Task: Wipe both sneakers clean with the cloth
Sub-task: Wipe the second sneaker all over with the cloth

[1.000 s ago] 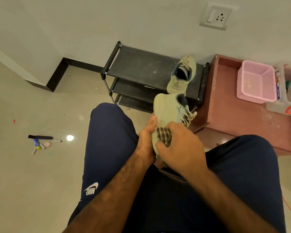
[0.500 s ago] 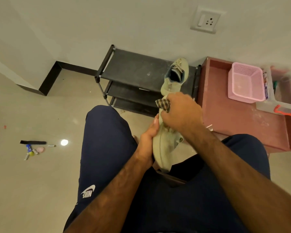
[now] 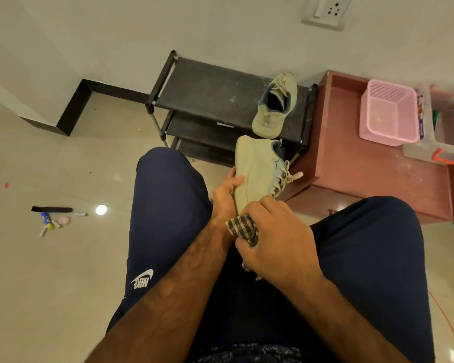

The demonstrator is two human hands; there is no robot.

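Observation:
A pale green sneaker [image 3: 257,170] lies on its side between my knees, laces to the right. My left hand [image 3: 224,196] grips its sole edge from the left. My right hand [image 3: 275,242] holds a bunched dark checked cloth [image 3: 243,229] and presses it against the near end of the sneaker. That end is hidden under my right hand. The second pale green sneaker [image 3: 274,107] stands on the top shelf of the black shoe rack [image 3: 207,90], its opening facing me.
A reddish wooden tray-like table [image 3: 351,163] stands right of the rack, carrying a pink basket [image 3: 387,113] and a clear box [image 3: 442,137]. Small items [image 3: 50,221] lie on the tiled floor at left. A wall socket [image 3: 326,10] is above.
My right hand with the cloth has slid back from the far end of the sneaker to its near end. The left hand has kept its hold on the sneaker.

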